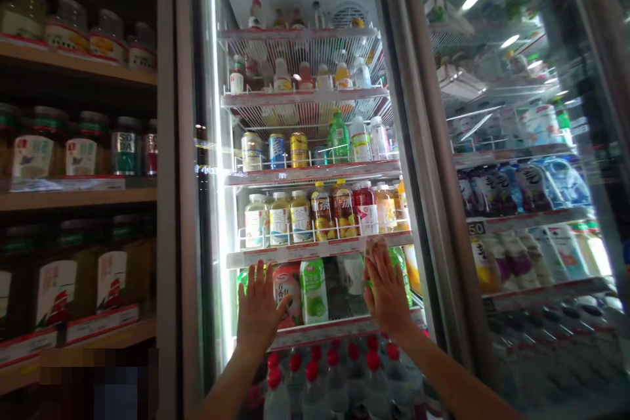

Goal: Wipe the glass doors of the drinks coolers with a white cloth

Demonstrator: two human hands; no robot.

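Note:
A glass-doored drinks cooler (pixel 319 175) with lit shelves fills the middle of the view. Flat against its glass, or just in front of it, my left hand (pixel 258 308) has its fingers spread and holds nothing. Further right, my right hand (pixel 386 289) presses a pale, crumpled cloth (pixel 377 249) to the glass below the tea-bottle shelf. Part of the cloth shows above and beside the fingers. Between the hands, behind the glass, stand a green-and-white carton (pixel 314 290) and a red one (pixel 288 295).
Wooden shelves (pixel 79 197) with jars and bottles stand at the left. A metal door frame (pixel 433 144) rises to the right of my right hand, with another stocked cooler beyond. Red-capped bottles (pixel 332 380) fill the cooler's bottom.

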